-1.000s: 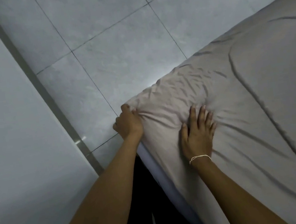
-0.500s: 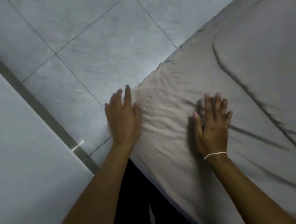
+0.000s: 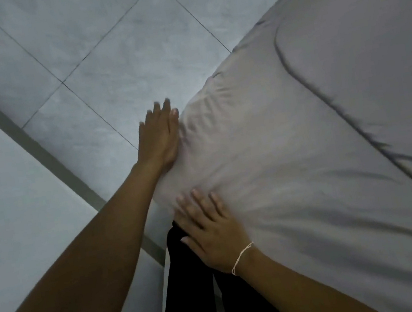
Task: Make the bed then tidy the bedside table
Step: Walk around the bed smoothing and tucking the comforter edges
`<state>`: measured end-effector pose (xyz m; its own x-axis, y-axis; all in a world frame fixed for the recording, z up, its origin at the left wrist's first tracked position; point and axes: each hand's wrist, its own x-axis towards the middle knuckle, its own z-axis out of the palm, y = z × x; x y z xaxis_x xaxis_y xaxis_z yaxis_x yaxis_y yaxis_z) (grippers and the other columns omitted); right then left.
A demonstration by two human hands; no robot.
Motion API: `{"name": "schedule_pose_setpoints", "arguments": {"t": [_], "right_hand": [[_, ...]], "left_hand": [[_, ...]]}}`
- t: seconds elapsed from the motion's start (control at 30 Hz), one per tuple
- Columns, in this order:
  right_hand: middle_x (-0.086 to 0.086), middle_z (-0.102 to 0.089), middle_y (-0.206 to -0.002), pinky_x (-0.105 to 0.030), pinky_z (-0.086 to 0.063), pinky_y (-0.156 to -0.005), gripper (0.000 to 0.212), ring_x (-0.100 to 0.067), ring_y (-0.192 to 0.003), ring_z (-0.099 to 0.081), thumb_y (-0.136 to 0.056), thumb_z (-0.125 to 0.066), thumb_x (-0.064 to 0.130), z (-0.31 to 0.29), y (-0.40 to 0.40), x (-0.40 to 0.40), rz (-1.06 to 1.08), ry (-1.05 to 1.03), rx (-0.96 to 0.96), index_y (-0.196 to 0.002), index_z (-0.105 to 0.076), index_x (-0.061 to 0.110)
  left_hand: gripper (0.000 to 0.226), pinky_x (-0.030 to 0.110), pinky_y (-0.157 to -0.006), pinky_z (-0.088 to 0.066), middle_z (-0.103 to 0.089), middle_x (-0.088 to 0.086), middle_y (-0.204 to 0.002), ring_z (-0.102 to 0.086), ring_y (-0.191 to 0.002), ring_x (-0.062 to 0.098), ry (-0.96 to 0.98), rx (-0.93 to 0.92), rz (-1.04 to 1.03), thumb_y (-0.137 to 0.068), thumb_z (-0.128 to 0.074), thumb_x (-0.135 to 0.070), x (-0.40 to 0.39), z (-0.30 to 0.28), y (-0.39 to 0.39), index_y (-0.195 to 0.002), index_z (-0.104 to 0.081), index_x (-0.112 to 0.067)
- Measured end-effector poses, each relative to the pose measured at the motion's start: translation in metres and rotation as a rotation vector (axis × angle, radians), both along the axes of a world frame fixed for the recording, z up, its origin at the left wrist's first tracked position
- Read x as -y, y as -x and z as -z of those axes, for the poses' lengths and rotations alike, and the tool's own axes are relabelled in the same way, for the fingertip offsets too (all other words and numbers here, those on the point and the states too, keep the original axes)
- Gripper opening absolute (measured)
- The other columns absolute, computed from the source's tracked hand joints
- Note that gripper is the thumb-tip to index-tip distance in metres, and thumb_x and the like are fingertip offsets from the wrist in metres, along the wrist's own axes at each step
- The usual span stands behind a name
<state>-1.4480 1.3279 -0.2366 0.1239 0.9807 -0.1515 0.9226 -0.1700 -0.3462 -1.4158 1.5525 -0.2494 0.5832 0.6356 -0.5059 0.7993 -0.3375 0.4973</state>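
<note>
Both hands lie flat with straight fingers on the grey, softly creased fabric bed cover (image 3: 294,155), whose rounded corner fills the view beyond my black trousers (image 3: 191,293). My left hand (image 3: 160,136) presses the cover's outer edge; my right hand (image 3: 208,231), thin pale string bracelet (image 3: 241,256) at the wrist, rests nearer me. Pale square floor tiles (image 3: 107,50) lie beyond the corner.

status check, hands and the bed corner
Left hand flat against sheet at the corner. Right hand flat on top near the edge. Creases remain. Nothing in the way.
</note>
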Motion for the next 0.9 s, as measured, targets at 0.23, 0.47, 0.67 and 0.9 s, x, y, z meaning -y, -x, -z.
{"name": "schedule_pose_setpoints", "arguments": {"t": [0.23,0.47,0.67,0.9], "right_hand": [[-0.02,-0.036,-0.148,-0.055,-0.018,-0.115,0.043,-0.039,-0.14,-0.029,-0.098,-0.041,0.023,-0.007,-0.121,0.027,0.478,-0.187,0.096,-0.139,-0.045,0.01],[-0.013,-0.019,-0.158,-0.057,-0.01,-0.117,0.058,-0.034,-0.147,-0.013,-0.099,-0.028,0.04,0.014,-0.161,0.045,0.888,0.144,0.146,-0.151,-0.023,0.015],[-0.01,-0.018,-0.159,-0.052,-0.013,-0.117,0.063,-0.035,-0.147,-0.01,-0.095,-0.037,0.046,0.0,-0.07,0.033,0.62,0.2,0.046,-0.151,-0.026,0.019],[-0.004,-0.025,-0.157,-0.047,-0.017,-0.116,0.063,-0.028,-0.145,-0.022,-0.092,-0.03,0.053,-0.039,-0.062,0.029,0.432,0.385,-0.163,-0.149,-0.03,0.026]], "left_hand": [[0.052,0.041,-0.119,-0.008,-0.015,0.007,-0.159,-0.012,-0.146,0.023,-0.028,0.226,0.23,-0.102,-0.021,-0.042,0.036,-0.016,-0.071,-0.15,-0.019,-0.023],[0.059,0.04,-0.117,-0.02,-0.027,0.004,-0.155,-0.024,-0.143,0.019,-0.126,0.11,0.227,-0.097,-0.019,-0.053,0.051,0.017,-0.008,-0.15,-0.019,-0.026],[0.063,0.039,-0.114,-0.028,-0.039,0.007,-0.149,-0.037,-0.136,0.022,-0.073,0.034,0.106,-0.097,-0.019,-0.055,0.048,0.001,0.042,-0.147,-0.03,-0.018],[0.079,0.042,-0.114,-0.026,-0.032,0.016,-0.151,-0.033,-0.138,0.029,-0.072,-0.102,0.219,-0.089,-0.01,-0.065,0.045,-0.049,0.03,-0.148,-0.026,-0.014]]}}
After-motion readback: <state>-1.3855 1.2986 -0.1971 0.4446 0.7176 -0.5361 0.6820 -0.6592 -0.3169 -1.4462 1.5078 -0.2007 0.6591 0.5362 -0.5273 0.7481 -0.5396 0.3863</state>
